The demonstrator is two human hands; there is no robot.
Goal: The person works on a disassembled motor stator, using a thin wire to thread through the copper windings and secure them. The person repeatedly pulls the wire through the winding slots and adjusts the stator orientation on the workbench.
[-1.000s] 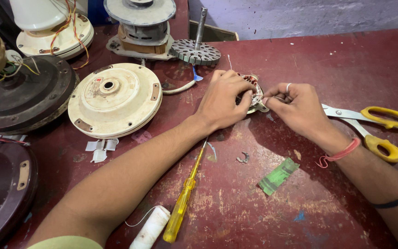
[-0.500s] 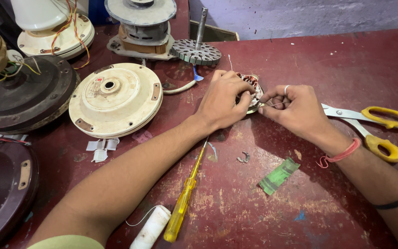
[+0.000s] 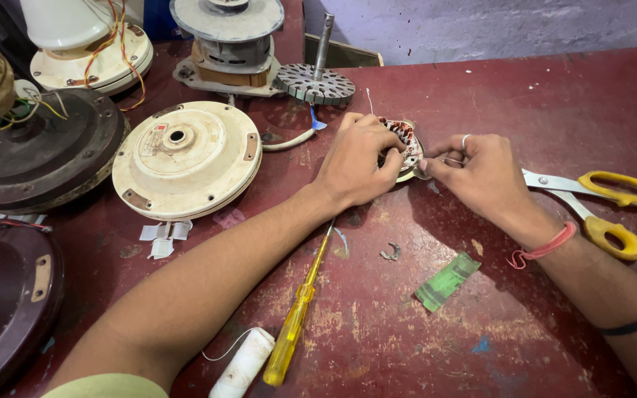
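a: what lies nearest on the red workbench [image 3: 525, 96]?

b: a white spool of thread [image 3: 243, 362] and a yellow-handled screwdriver [image 3: 296, 318], both on the near side of the wound stator [image 3: 401, 140], with the screwdriver's shaft running under the left forearm. a green scrap of paper [image 3: 447, 281] lies near them, below the right wrist.

a: and the hands?

b: the left hand [image 3: 357, 161] is curled over the stator, fingers bent around its near-left edge and gripping it. the right hand [image 3: 481, 173] sits just right of the stator, thumb and forefinger pinched shut on what looks like a thin wire at its rim; the wire itself is too fine to make out clearly.

a: where's the stator exactly?

b: flat on the bench between both hands, copper coils showing above the left knuckles.

a: anything else?

b: yellow-handled scissors [image 3: 604, 203] lie right of the stator, behind the right wrist. a cream fan motor cover [image 3: 186, 158] sits to its left, and a slotted rotor with shaft [image 3: 317, 79] stands beyond it.
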